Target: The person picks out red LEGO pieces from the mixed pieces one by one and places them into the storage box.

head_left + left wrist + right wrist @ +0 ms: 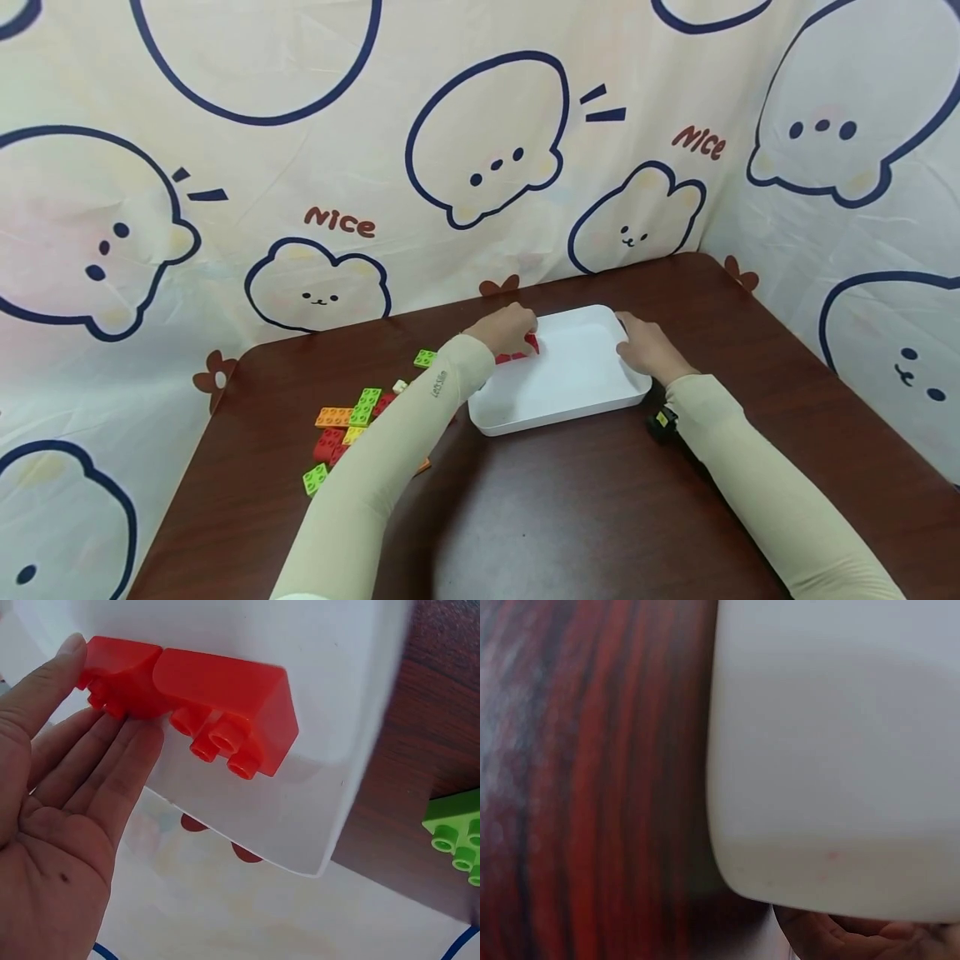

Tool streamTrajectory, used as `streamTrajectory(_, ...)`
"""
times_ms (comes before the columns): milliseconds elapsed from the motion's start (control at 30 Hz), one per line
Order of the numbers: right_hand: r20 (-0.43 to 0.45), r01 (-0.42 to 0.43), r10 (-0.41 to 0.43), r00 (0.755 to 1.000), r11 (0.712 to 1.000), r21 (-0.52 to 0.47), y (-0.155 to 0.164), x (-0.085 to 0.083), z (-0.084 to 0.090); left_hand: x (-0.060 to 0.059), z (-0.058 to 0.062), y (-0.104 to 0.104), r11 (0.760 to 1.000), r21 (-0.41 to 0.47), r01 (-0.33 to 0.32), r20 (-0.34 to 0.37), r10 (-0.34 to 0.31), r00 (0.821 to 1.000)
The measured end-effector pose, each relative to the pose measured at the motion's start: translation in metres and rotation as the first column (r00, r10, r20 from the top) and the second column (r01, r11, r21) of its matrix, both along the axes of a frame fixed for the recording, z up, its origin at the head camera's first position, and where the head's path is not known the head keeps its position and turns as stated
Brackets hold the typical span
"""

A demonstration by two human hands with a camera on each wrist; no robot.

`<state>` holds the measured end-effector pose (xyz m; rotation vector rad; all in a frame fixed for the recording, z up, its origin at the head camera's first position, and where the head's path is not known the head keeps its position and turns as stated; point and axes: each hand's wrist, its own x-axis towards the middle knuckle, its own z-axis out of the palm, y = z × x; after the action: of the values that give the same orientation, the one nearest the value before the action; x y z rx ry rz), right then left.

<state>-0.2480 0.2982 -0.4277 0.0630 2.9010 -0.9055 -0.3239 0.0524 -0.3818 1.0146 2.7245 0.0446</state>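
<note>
Inside a white tray (pixel 581 367), two red building bricks stand end to end along one side. My left hand (pixel 504 330) reaches over the far left of the tray and pinches one red brick (pixel 124 656) between thumb and fingers. The second red brick (pixel 229 682) sits right up against it, its studs facing sideways in the left wrist view. At the tray's right end, my right hand (pixel 651 346) grips the rim. The right wrist view shows only part of that hand's curled fingers (pixel 870 941) beyond the tray edge.
Left of the tray, several green, orange, yellow and red bricks lie loosely on the brown table (pixel 570 500), partly hidden by the left sleeve (pixel 397 450). One green brick (pixel 424 358) lies farther back. A printed curtain (pixel 480 275) borders the table's far side.
</note>
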Motion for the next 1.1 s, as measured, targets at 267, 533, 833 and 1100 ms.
streamTrajectory(267,0.019,0.003,-0.003,1.0,1.0,0.007,-0.002,0.0,0.003,-0.002,0.015,-0.01,0.996,0.068,-0.048,0.09,0.042,0.995)
streamTrajectory(533,0.02,-0.011,0.011,1.0,1.0,0.007,0.0,0.0,0.003,0.003,0.036,-0.031,0.985,0.173,0.018,0.093,-0.034,0.995)
streamTrajectory(833,0.023,-0.018,0.018,1.0,1.0,-0.002,0.002,0.001,0.002,0.009,0.048,-0.046,0.982,0.187,0.036,-0.032,-0.03,0.999)
streamTrajectory(1100,0.015,-0.038,0.038,0.999,0.999,0.006,0.003,-0.001,0.003,0.009,0.053,-0.07,0.968,0.25,-0.011,-0.038,0.022,0.999)
